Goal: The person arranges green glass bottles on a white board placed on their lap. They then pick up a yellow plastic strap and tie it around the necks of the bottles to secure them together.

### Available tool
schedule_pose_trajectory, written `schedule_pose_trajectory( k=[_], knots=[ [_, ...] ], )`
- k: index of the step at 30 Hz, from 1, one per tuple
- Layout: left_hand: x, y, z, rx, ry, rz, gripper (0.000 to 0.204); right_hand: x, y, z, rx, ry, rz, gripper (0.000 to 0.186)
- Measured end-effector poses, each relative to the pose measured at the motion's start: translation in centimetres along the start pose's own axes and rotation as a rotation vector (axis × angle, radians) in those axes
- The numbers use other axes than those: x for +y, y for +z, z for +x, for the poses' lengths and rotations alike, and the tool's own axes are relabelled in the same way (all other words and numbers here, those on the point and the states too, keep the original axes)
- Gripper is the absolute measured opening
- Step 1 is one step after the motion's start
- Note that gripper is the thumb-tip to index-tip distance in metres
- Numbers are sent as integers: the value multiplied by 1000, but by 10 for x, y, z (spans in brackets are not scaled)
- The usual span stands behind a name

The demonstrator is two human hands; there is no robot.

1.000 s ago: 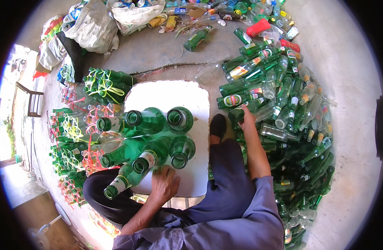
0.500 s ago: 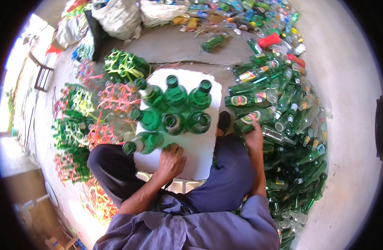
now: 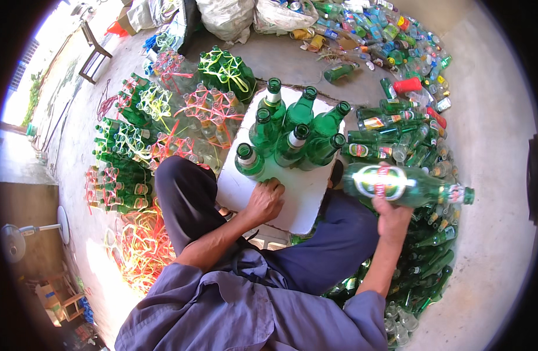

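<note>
My right hand (image 3: 393, 217) grips a green glass bottle (image 3: 392, 181) with a white and red oval label. The bottle lies nearly level over the edge of the bottle heap, its neck toward the right. Several green glass bottles (image 3: 300, 111) stand upright and close together on a white board (image 3: 301, 213) in front of me. My left hand (image 3: 265, 200) rests on the board's near part, just below the nearest standing bottle (image 3: 249, 161). Its fingers are curled, and their inner side is hidden, so anything in them cannot be seen.
At right is a heap of loose bottles (image 3: 435, 234). Bottle bundles tied with coloured strips (image 3: 126, 152) stand at left, near a pile of red and yellow strips (image 3: 143, 245). White sacks (image 3: 225, 17) and mixed plastic bottles (image 3: 368, 26) lie at the back. A chair (image 3: 93, 55) and fan (image 3: 32, 231) stand far left.
My right hand has lifted the green bottle off the heap, and it now lies level in my grip. The whole view has shifted. My left hand stays curled on the board.
</note>
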State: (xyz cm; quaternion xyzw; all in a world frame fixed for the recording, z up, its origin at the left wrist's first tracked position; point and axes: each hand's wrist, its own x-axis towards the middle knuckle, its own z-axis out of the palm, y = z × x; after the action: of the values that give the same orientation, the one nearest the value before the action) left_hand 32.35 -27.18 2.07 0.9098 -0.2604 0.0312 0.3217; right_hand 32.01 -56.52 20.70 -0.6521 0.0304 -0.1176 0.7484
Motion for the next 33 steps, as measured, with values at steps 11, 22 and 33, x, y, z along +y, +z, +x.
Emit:
schedule_pose_trajectory(
  k=[11, 22, 33],
  knots=[
    [4, -9, -19, -32, 20, -17, 43, 61, 120, -55, -129, -87, -430, 29],
    [7, -13, -33, -118, 96, 40, 38, 136, 150, -43, -62, -55, -365, 35],
    [0, -2, -38, -88, 108, 22, 27, 161, 158, -49, -32, -88, -478, 45]
  ],
)
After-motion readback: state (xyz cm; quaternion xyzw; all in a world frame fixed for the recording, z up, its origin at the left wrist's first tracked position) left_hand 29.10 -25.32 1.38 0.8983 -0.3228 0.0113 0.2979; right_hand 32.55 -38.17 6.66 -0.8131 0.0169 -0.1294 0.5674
